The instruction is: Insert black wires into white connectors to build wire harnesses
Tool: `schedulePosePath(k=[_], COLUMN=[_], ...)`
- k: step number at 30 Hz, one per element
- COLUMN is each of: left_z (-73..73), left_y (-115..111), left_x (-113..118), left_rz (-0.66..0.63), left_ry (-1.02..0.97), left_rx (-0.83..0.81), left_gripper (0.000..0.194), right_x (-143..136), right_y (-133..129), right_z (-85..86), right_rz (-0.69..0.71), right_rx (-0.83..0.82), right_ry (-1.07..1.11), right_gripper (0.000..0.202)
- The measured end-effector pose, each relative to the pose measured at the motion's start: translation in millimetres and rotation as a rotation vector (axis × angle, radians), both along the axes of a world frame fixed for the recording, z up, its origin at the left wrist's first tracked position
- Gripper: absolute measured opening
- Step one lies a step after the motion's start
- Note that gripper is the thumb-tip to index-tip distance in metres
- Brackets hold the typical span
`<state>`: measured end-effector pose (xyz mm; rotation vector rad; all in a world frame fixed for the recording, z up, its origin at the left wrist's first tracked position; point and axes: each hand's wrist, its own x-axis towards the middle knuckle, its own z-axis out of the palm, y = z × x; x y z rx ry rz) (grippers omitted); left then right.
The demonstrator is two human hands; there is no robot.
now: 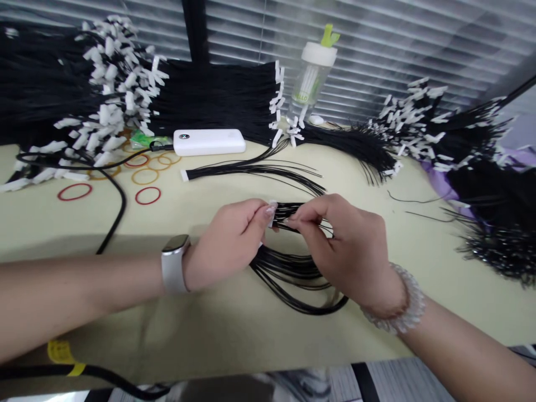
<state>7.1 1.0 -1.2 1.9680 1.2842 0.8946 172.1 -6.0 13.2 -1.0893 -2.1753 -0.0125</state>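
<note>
Mid-frame, a white connector (pixel 272 204) is gripped by the left hand (pixel 230 240) and black wires (pixel 287 209) (one, seemingly) by the right hand (pixel 352 251); through crowding, others could be snagged.

Tabletop (pixel 427 273): pale yellow.
Power bank (pixel 213 144): white, lying flat, black cable (pixel 123 204) at its left end.
Rubber bands (pixel 148 204): red and yellow loops, scattered near the power bank.
Bottle (pixel 305 86): clear, with a white lid and green lettering, at the back.
Blinds (pixel 243 28): horizontal slats behind the bottle.
Purple material (pixel 441 181): at the right.
</note>
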Motion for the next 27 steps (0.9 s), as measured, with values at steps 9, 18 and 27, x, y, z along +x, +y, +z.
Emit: schedulePosePath(k=[9,18,27], left_z=[2.6,10.7,88.2], left_y=[0,-6,-33], left_x=[-2,-7,-36], left_rz=[-0.025,-0.081,-0.242], left_ry=[0.015,0.002,0.484], left_rx=[-0.043,0.03,0.051], left_gripper=[0.038,0.032,0.026], right_x=[-8,3,58], right_y=[-1,12,24], right_z=[-9.8,8.6,76.2], right_rz=[0.092,0.167,0.113], right_rx=[0.147,-0.163,-0.011], right_ry=[-0.052,0.011,0.66], right_gripper=[0.018,0.039,0.028])
